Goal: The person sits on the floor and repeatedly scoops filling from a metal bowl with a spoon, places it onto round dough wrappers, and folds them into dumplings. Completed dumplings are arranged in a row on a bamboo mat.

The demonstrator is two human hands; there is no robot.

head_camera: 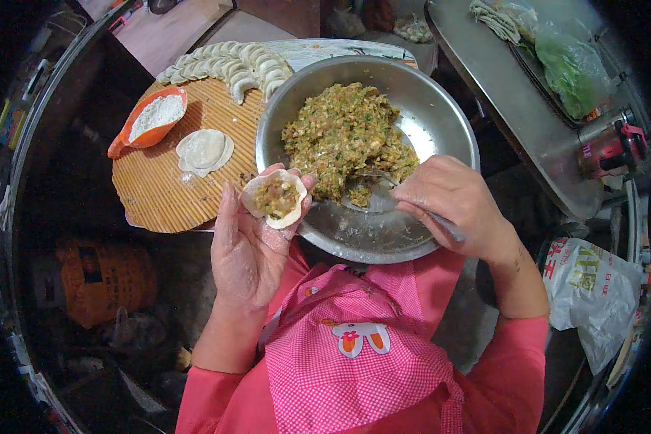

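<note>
My left hand point(255, 244), dusted with flour, cradles a round dough wrapper point(290, 217) on its fingers. A dab of minced filling point(276, 198) covers the wrapper's middle. With my right hand point(450, 200) I grip the handle of a metal spoon point(447, 225), whose bowl end is partly hidden by the filling. The spoon sits inside a wide stainless steel basin point(325, 241), where a large mound of chopped filling point(342, 135) is heaped. A small stack of dough wrappers point(205, 151) lies left of the basin on a slatted mat point(157, 187).
Rows of folded dumplings point(233, 65) cover the mat's far side. An orange scoop point(120, 142) of white flour point(157, 115) rests at its left. At right stand a grey table point(499, 70) with a bagged green vegetable point(569, 76), and a white plastic bag point(591, 293) bearing writing.
</note>
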